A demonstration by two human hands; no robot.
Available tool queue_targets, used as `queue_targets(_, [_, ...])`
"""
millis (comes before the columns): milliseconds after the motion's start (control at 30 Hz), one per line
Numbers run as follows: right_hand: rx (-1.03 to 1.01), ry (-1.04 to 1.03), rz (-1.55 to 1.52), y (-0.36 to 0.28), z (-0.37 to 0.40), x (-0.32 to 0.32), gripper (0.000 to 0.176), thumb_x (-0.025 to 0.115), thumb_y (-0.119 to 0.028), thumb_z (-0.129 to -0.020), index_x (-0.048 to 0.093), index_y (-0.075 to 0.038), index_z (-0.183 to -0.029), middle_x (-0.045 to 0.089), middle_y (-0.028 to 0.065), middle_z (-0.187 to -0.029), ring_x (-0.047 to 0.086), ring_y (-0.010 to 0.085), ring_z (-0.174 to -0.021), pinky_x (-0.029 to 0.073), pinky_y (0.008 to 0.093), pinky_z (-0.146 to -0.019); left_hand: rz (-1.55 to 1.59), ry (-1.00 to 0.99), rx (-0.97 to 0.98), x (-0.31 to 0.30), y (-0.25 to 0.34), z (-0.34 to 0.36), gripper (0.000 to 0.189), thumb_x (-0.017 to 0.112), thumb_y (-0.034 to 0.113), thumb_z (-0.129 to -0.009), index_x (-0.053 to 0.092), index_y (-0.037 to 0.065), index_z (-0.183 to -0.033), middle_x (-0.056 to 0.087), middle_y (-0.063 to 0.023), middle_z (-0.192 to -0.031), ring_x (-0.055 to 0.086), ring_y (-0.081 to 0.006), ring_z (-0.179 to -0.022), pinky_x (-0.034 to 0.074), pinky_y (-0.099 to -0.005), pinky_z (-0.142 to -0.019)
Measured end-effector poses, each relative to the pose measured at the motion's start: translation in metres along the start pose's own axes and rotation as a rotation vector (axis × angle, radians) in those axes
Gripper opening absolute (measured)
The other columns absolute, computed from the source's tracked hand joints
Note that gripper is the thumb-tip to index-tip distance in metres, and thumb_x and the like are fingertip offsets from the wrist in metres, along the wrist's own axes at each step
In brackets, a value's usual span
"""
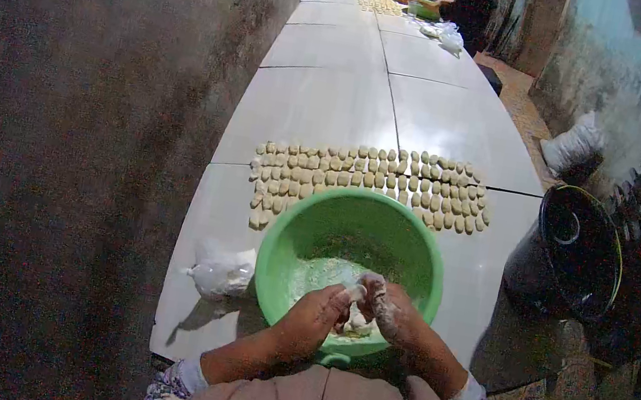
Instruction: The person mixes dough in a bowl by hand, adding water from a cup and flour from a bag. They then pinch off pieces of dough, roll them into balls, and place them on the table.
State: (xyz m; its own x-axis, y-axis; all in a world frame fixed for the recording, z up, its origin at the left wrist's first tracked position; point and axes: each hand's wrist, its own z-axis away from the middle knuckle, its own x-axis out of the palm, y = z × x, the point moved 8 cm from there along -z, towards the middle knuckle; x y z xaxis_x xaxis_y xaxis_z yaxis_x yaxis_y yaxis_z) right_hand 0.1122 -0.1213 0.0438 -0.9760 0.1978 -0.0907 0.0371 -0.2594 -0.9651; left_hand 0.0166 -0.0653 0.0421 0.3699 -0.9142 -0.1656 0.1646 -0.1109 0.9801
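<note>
A big green basin [267, 263] stands in front of me, with white flour [321, 272] spread over its bottom. My left hand [323, 309] and my right hand [394, 310] meet inside it, fingers curled and dusted with flour. Between their fingertips is a small pale piece of dough [356, 292], partly hidden by the fingers. More dough [358, 322] lies below the hands in the basin. Beyond the rim, several rows of small oval dough pieces [368, 166] are laid out on the white table [319, 107].
A knotted plastic bag of white stuff [222, 272] sits left of the basin. To the right is a black bucket [535, 261]. At the far end are more dough pieces [378, 5], plastic bags [448, 37] and another person [470, 17]. A wall [144, 86] runs along the left.
</note>
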Motion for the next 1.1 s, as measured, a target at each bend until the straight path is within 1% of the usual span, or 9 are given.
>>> queue_targets(167, [-0.27,-0.038,0.196,-0.01,-0.002,0.008,0.032,0.047,-0.03,-0.095,0.057,0.0,-0.091,0.061,0.0149,-0.081,0.061,0.0275,-0.076,0.047,0.0392,-0.072,0.099,0.024,0.181,0.001,0.011,0.001,0.054,0.03,0.051,-0.098,0.048,0.001,-0.089,0.047,-0.0058,-0.072,0.046,-0.0159,-0.067,0.042,-0.0316,-0.064])
queue_targets(267, [-0.362,0.044,0.23,-0.009,-0.005,0.004,0.028,0.044,-0.026,-0.097,0.055,-0.003,-0.088,0.051,0.0017,-0.073,0.045,0.01,-0.068,0.039,0.027,-0.062,0.068,0.012,0.061,0.005,-0.006,-0.005,0.048,0.031,0.045,-0.099,0.048,0.002,-0.087,0.046,-0.006,-0.072,0.046,-0.0166,-0.067,0.041,-0.0315,-0.064])
queue_targets(367, [-0.281,-0.028,0.07,-0.007,-0.003,0.006,0.039,0.04,-0.038,-0.097,0.057,-0.003,-0.09,0.055,0.0073,-0.073,0.051,0.0191,-0.065,0.043,0.0339,-0.064,0.0,0.023,0.026,0.002,-0.009,-0.003,0.046,0.031,0.042,-0.1,0.049,0.001,-0.089,0.047,-0.0051,-0.071,0.046,-0.0165,-0.067,0.041,-0.0317,-0.064])
queue_targets(500, [0.041,-0.071,-0.261,0.015,-0.002,0.003,0.044,0.037,-0.045,-0.097,0.057,-0.006,-0.087,0.05,0.0003,-0.071,0.045,0.0113,-0.063,0.04,0.0282,-0.058,0.087,0.014,-0.036,0.004,0.001,-0.001,0.039,0.037,0.035,-0.1,0.051,0.0,-0.092,0.048,-0.0042,-0.069,0.045,-0.0134,-0.066,0.041,-0.0301,-0.064])
queue_targets(667, [-0.129,-0.057,-0.044,0.018,-0.007,0.002,0.043,0.036,-0.042,-0.098,0.055,-0.006,-0.083,0.05,0.0009,-0.069,0.045,0.0129,-0.059,0.039,0.0309,-0.053,0.019,0.023,-0.053,0.002,-0.01,-0.003,0.02,0.042,0.016,-0.095,0.052,-0.001,-0.095,0.049,-0.0033,-0.071,0.046,-0.013,-0.067,0.042,-0.0294,-0.063])
queue_targets(833, [-0.073,0.008,0.135,0.018,-0.009,-0.002,0.048,0.033,-0.038,-0.098,0.055,-0.004,-0.073,0.055,0.0071,-0.067,0.049,0.0196,-0.06,0.042,0.035,-0.058,0.181,0.028,0.048,0.001,-0.011,-0.004,0.03,0.042,0.028,-0.097,0.052,-0.001,-0.096,0.05,-0.004,-0.072,0.046,-0.0125,-0.068,0.042,-0.0295,-0.064])
queue_targets(900, [-0.325,-0.01,0.171,-0.002,-0.007,0.007,0.046,0.032,-0.036,-0.098,0.056,-0.003,-0.076,0.056,0.0094,-0.068,0.051,0.0204,-0.061,0.042,0.035,-0.06,0.096,-0.025,0.139,0.004,-0.01,-0.006,0.04,0.042,0.039,-0.097,0.052,0.0,-0.094,0.05,-0.0038,-0.072,0.047,-0.0124,-0.068,0.042,-0.0283,-0.065])
queue_targets(933, [-0.249,-0.066,0.13,-0.006,-0.004,0.009,0.046,0.031,-0.035,-0.099,0.057,-0.004,-0.078,0.057,0.009,-0.07,0.051,0.0195,-0.063,0.042,0.0339,-0.061,0.139,-0.013,0.075,0.007,-0.007,-0.006,0.047,0.039,0.046,-0.097,0.051,0.001,-0.09,0.049,-0.0039,-0.071,0.046,-0.0132,-0.066,0.041,-0.0283,-0.064])
queue_targets(1100, [-0.255,-0.06,0.263,-0.012,-0.001,0.004,0.044,0.031,-0.035,-0.099,0.056,-0.003,-0.083,0.054,0.0061,-0.071,0.049,0.0165,-0.065,0.041,0.0324,-0.06,0.109,0.014,0.007,0.006,0.002,-0.003,0.043,0.035,0.039,-0.1,0.05,0.002,-0.083,0.047,-0.0045,-0.069,0.045,-0.014,-0.064,0.041,-0.0296,-0.063])
